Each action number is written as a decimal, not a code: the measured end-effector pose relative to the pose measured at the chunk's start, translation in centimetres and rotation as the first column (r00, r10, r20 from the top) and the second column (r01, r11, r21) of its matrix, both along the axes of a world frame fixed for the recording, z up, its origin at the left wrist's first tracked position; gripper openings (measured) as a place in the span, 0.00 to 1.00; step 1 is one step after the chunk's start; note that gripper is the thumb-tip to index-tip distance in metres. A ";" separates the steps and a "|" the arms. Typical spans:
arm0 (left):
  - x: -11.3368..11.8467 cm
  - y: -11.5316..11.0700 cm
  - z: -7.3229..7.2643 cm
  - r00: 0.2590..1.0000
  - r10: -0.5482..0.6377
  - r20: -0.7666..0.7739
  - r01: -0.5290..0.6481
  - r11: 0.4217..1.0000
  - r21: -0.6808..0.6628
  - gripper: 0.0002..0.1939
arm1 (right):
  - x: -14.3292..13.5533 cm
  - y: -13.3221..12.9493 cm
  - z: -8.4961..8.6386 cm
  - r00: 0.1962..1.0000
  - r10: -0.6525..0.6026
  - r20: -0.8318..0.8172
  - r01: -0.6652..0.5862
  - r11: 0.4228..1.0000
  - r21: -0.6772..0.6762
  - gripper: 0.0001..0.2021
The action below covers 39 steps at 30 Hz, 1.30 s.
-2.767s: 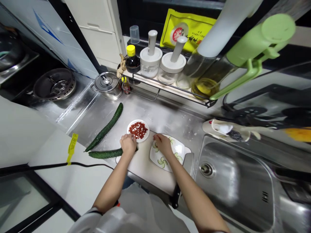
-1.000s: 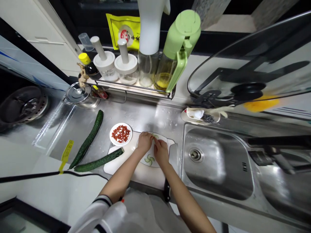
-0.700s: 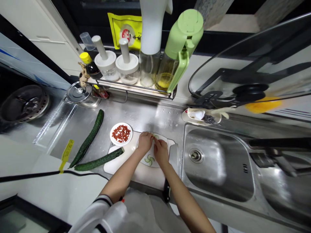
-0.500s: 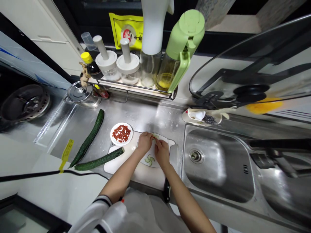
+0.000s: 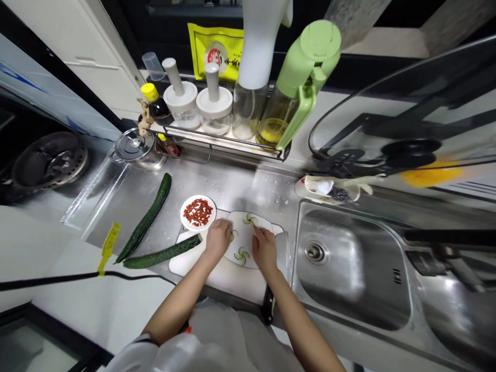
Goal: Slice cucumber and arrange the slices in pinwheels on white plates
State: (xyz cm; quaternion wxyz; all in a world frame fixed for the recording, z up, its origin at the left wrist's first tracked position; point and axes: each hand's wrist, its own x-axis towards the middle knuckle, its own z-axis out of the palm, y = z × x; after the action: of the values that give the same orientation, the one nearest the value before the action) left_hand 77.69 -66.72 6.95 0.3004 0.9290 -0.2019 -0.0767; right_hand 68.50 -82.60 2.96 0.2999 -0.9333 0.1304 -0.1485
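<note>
A white plate [image 5: 246, 235] lies on a pale cutting board [image 5: 228, 281]. On it sit thin cucumber slices in pinwheel shapes: one [image 5: 242, 256] near the front, one [image 5: 250, 218] at the back with a small red bit at its middle, and a partly hidden one at the left. My right hand [image 5: 265, 250] reaches over the plate's right side, index finger stretched to the back pinwheel's centre. Over the plate's left edge, my left hand [image 5: 219, 238] has its fingers curled together; anything in them is hidden. Beside it is a small white dish of red dried berries [image 5: 198, 212].
Two cucumbers, one whole [image 5: 145, 219] and one cut [image 5: 163, 252], lie at the left. A knife [image 5: 268, 305] rests along the board's right side, its black handle toward me. The sink [image 5: 352, 268] is at the right. Behind stands a rack [image 5: 217, 137] with jars and bottles.
My left hand has drawn back left from the rear pinwheel to the plate's left edge. My right hand stays by that pinwheel, index finger extended. The view has shifted slightly.
</note>
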 end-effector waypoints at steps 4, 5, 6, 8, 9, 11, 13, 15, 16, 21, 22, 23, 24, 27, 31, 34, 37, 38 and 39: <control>0.1 4.2 0.8 0.975 0.212 0.062 -0.218 0.967 0.131 0.10 | -0.8 0.5 0.0 1.000 0.005 0.019 -0.005 1.000 0.011 0.18; 0.3 5.0 0.9 0.964 0.255 0.072 -0.264 0.949 0.171 0.10 | -0.9 0.6 0.1 1.000 0.009 0.022 -0.009 1.000 0.012 0.17; 0.6 5.8 1.0 0.954 0.290 0.077 -0.300 0.932 0.205 0.10 | -1.1 0.8 0.2 1.000 0.013 0.025 -0.013 1.000 0.014 0.17; 1.2 6.9 1.1 0.934 0.348 0.078 -0.356 0.897 0.262 0.09 | -1.2 1.2 0.4 0.999 0.022 0.032 -0.023 1.000 0.020 0.16; 1.5 7.3 1.2 0.926 0.369 0.074 -0.374 0.881 0.289 0.09 | -1.2 1.4 0.5 0.999 0.028 0.034 -0.029 0.999 0.024 0.16; 2.0 7.8 1.1 0.916 0.395 0.068 -0.394 0.856 0.334 0.10 | -1.3 1.7 0.6 0.999 0.038 0.030 -0.039 0.999 0.033 0.16; 2.4 8.0 0.9 0.913 0.401 0.072 -0.398 0.842 0.363 0.10 | -1.3 1.9 0.8 0.999 0.047 0.023 -0.048 0.998 0.040 0.16; 2.7 8.1 0.7 0.919 0.386 0.080 -0.386 0.843 0.375 0.11 | -1.4 2.0 0.9 0.998 0.052 0.017 -0.053 0.998 0.045 0.16; 2.9 8.1 0.6 0.924 0.375 0.081 -0.376 0.846 0.377 0.11 | -1.5 2.1 0.9 0.998 0.053 0.014 -0.054 0.997 0.047 0.16; 3.7 8.3 -0.3 0.935 0.347 0.073 -0.347 0.854 0.387 0.14 | -1.7 2.1 1.3 0.998 0.057 -0.006 -0.056 0.997 0.059 0.16; 3.8 8.3 -0.4 0.936 0.345 0.071 -0.344 0.855 0.389 0.14 | -1.7 2.2 1.3 0.998 0.058 -0.009 -0.057 0.997 0.061 0.16; 3.9 8.4 -0.6 0.938 0.340 0.069 -0.339 0.856 0.391 0.14 | -1.8 2.2 1.3 0.998 0.057 -0.010 -0.056 0.996 0.062 0.16; 4.0 8.5 -0.7 0.940 0.334 0.067 -0.333 0.858 0.391 0.14 | -1.9 2.2 1.4 0.998 0.058 -0.011 -0.057 0.996 0.063 0.16; 4.1 8.7 -1.0 0.942 0.331 0.056 -0.326 0.859 0.394 0.14 | -2.0 2.2 1.4 0.998 0.057 -0.009 -0.056 0.996 0.062 0.16; 4.1 8.7 -0.9 0.944 0.327 0.047 -0.319 0.866 0.384 0.14 | -2.1 2.3 1.4 0.998 0.056 0.003 -0.056 0.997 0.060 0.15; 4.1 8.6 -0.8 0.946 0.320 0.047 -0.314 0.872 0.375 0.13 | -2.2 2.3 1.5 0.999 0.052 0.005 -0.053 0.997 0.064 0.15; 4.0 8.6 -0.5 0.944 0.323 0.059 -0.322 0.874 0.364 0.12 | -2.3 2.3 1.5 0.998 0.056 0.000 -0.056 0.996 0.066 0.15; 4.0 8.7 -0.4 0.943 0.326 0.062 -0.326 0.876 0.357 0.11 | -2.3 2.3 1.5 0.998 0.056 0.000 -0.056 0.996 0.067 0.15; 3.9 8.7 -0.2 0.943 0.328 0.060 -0.328 0.880 0.344 0.11 | -2.4 2.2 1.6 0.998 0.057 0.000 -0.057 0.996 0.067 0.15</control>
State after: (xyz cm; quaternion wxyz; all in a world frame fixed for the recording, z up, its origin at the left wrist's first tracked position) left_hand 81.56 -57.99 6.74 0.1393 0.9882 -0.0248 -0.0594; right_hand 66.14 -80.35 4.52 0.3348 -0.9262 0.1089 -0.1346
